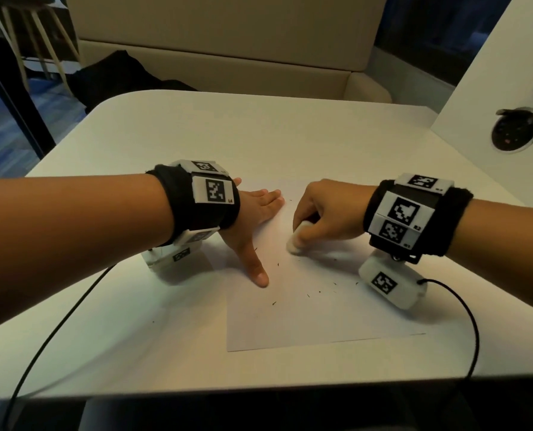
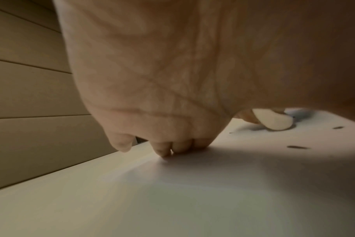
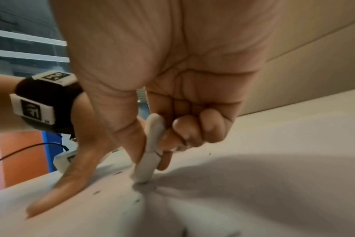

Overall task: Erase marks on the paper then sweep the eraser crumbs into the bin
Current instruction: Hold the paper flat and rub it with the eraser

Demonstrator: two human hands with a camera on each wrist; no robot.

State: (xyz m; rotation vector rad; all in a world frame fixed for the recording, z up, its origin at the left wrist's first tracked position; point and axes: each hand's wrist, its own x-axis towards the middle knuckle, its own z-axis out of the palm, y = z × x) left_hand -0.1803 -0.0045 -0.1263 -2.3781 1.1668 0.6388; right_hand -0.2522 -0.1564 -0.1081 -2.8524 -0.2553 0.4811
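A white sheet of paper [image 1: 315, 312] lies on the white table [image 1: 165, 135]. My left hand [image 1: 252, 219] lies flat on the sheet's left part, fingers straight and thumb spread toward me, pressing it down. My right hand [image 1: 318, 213] pinches a white eraser [image 1: 296, 241] between thumb and fingers, its lower end touching the paper. In the right wrist view the eraser [image 3: 150, 150] stands almost upright with its tip on the sheet. Small dark eraser crumbs [image 1: 308, 295] are scattered over the paper, also visible as crumbs [image 2: 296, 147] in the left wrist view. No bin is in view.
A round cable port [image 1: 517, 130] sits in a raised white surface at the right. Black wrist-camera cables [image 1: 464, 306] trail over the table's near edge. A beige bench [image 1: 228, 57] with a dark bag [image 1: 119, 76] stands behind the table.
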